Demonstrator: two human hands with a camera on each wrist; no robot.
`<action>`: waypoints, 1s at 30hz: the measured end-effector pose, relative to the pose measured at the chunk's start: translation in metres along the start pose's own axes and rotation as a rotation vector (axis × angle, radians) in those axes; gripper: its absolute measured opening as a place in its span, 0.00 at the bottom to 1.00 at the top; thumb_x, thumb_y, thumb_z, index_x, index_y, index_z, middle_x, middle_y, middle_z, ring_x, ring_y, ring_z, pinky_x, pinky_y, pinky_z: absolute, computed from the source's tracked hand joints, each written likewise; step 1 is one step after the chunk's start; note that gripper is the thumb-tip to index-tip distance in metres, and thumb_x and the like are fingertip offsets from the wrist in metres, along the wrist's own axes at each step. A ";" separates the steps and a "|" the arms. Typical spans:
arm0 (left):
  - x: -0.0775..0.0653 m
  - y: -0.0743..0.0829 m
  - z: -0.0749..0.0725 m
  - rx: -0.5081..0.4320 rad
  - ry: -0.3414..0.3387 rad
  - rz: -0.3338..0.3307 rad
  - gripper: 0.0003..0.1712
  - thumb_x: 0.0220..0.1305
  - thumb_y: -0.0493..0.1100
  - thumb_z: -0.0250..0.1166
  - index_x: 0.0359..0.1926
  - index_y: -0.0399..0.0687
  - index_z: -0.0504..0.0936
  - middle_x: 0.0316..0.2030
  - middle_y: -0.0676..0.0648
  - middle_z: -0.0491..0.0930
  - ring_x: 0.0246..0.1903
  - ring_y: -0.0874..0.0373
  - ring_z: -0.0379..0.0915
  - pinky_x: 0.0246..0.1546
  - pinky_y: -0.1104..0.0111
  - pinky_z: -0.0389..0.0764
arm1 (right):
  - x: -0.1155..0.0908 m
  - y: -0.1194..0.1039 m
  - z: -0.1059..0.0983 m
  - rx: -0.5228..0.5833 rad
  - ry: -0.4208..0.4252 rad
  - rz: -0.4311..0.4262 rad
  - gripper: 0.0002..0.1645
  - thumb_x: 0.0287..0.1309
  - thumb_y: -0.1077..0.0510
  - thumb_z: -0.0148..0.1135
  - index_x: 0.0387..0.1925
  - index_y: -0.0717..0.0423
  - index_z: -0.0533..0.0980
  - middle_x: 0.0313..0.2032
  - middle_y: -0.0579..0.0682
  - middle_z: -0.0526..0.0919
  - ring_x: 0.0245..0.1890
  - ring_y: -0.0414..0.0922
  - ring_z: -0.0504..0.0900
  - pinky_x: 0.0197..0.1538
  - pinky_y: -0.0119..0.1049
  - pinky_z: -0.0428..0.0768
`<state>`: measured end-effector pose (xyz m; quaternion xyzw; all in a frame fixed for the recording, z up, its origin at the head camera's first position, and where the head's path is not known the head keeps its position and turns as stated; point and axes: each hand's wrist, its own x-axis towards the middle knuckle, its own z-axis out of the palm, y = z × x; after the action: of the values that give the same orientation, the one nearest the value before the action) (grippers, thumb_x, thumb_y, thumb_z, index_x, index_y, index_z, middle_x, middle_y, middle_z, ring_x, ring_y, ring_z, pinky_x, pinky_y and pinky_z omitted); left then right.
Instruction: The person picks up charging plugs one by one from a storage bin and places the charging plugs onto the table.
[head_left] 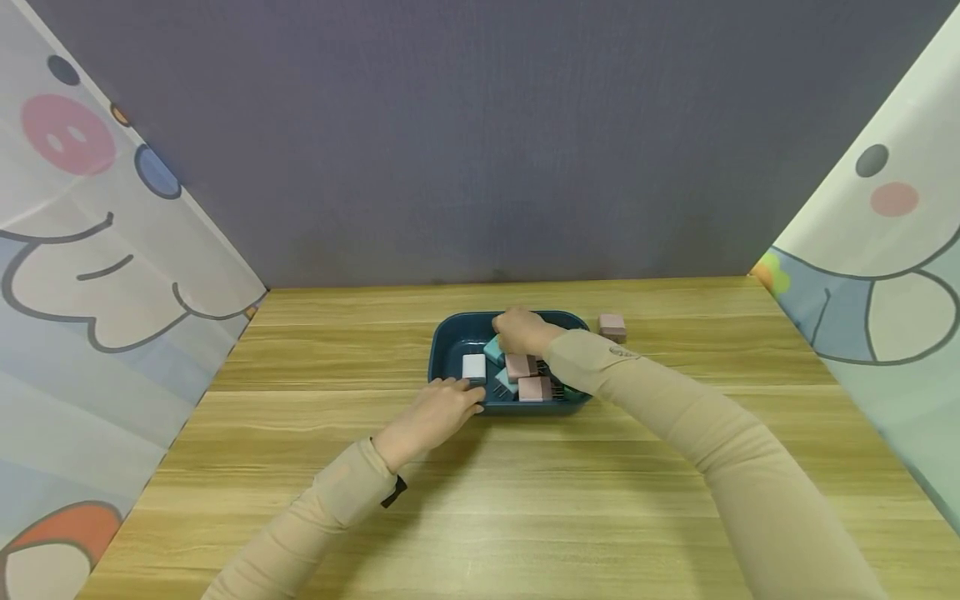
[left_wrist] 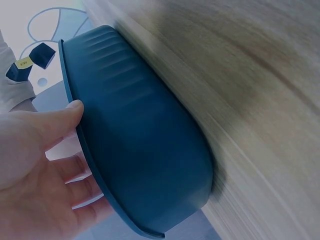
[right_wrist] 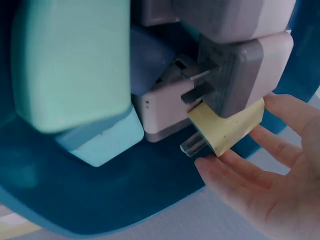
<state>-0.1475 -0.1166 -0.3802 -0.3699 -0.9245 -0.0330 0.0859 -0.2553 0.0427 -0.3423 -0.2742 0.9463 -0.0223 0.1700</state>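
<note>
A dark blue plastic tray [head_left: 532,409] stands on the table, holding several plug-in chargers. My left hand [head_left: 442,408] grips its near left rim, thumb outside and fingers over the edge, as the left wrist view shows. Inside the tray, my right hand [right_wrist: 280,170] pinches a yellow charger [right_wrist: 235,127] with two metal prongs. Above it lies a pink-and-grey charger [right_wrist: 250,70] with its prongs out. A mint charger [right_wrist: 72,65] and a light blue one [right_wrist: 112,142] lie beside these. In the head view my right hand [head_left: 521,331] hides the yellow charger.
One pink charger [head_left: 612,327] sits on the wooden table [head_left: 525,508] just right of the tray. Inside the tray's left part is a white charger [head_left: 474,367]. A grey panel [head_left: 480,150] rises behind the table, with cartoon-printed sheets [head_left: 60,333] at both sides.
</note>
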 end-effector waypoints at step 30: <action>0.001 0.000 0.002 0.022 0.004 -0.003 0.05 0.58 0.46 0.59 0.31 0.50 0.75 0.28 0.48 0.78 0.23 0.57 0.70 0.20 0.71 0.63 | 0.009 -0.003 0.001 0.020 -0.034 0.059 0.10 0.58 0.64 0.51 0.22 0.55 0.69 0.19 0.47 0.65 0.17 0.40 0.58 0.23 0.32 0.60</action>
<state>-0.1486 -0.1157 -0.3819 -0.3676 -0.9251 -0.0236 0.0917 -0.2605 0.0351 -0.3460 -0.2447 0.9506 -0.0220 0.1896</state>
